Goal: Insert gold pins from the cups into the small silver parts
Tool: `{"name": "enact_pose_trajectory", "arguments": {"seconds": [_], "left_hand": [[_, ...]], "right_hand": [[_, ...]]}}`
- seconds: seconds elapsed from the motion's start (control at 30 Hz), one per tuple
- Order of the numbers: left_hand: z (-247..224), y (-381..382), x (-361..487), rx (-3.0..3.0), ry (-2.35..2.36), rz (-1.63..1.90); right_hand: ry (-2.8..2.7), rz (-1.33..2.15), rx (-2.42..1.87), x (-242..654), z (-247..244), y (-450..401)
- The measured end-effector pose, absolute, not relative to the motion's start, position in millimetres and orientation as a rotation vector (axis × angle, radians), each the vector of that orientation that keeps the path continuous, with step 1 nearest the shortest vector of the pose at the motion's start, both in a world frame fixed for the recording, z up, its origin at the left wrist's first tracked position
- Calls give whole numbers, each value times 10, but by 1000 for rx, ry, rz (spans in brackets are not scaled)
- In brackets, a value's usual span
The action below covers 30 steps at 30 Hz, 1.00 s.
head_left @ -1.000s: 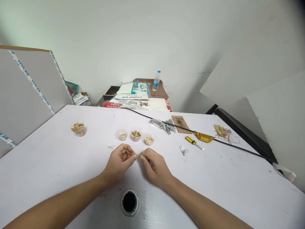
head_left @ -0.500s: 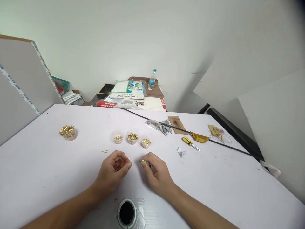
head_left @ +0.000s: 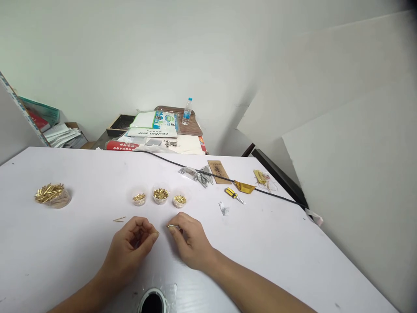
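Observation:
My left hand (head_left: 130, 245) is closed in a pinch, with a tiny brass part (head_left: 158, 233) poking out at the fingertips. Facing it across a small gap, my right hand (head_left: 192, 243) grips a thin metal pin (head_left: 172, 225) with a brass-coloured end. Most of each part is hidden by my fingers. Just beyond the hands, small clear cups (head_left: 139, 204) (head_left: 160, 201) (head_left: 179, 205) hold little brass parts. Two thin brass pins (head_left: 119, 219) lie loose beyond my left hand. A wider cup (head_left: 64, 201) at far left is heaped with long brass pins.
A round white-rimmed holder (head_left: 140, 306) with a dark middle sits at the near edge. To the right lie a yellow-black screwdriver (head_left: 234, 195), a black cable (head_left: 276, 194), a cardboard piece (head_left: 219, 171) and plastic bags (head_left: 189, 173). A water bottle (head_left: 187, 113) stands behind the table.
The view has turned right, so everything sits farther left in the picture. Both hands keep their pinches, with a similar small gap between them.

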<state>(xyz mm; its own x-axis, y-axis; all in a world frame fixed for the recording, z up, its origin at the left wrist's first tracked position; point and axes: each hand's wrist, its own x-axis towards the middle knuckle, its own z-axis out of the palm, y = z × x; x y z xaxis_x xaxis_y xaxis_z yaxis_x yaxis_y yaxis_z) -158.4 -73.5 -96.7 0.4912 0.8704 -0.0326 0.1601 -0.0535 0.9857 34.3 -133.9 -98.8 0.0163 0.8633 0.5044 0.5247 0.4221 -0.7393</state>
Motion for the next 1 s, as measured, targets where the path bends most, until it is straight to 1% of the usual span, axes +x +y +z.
{"name": "enact_pose_trajectory", "arguments": {"seconds": [0.67,1.0], "left_hand": [[-929,-761,-1566,1382,944,706],[-919,-771,-1551,1418,943,737]], "right_hand": [[-1560,653,-1334,384,-984,-1390],[-1617,558,-1298,461,-1020,-1326]]}}
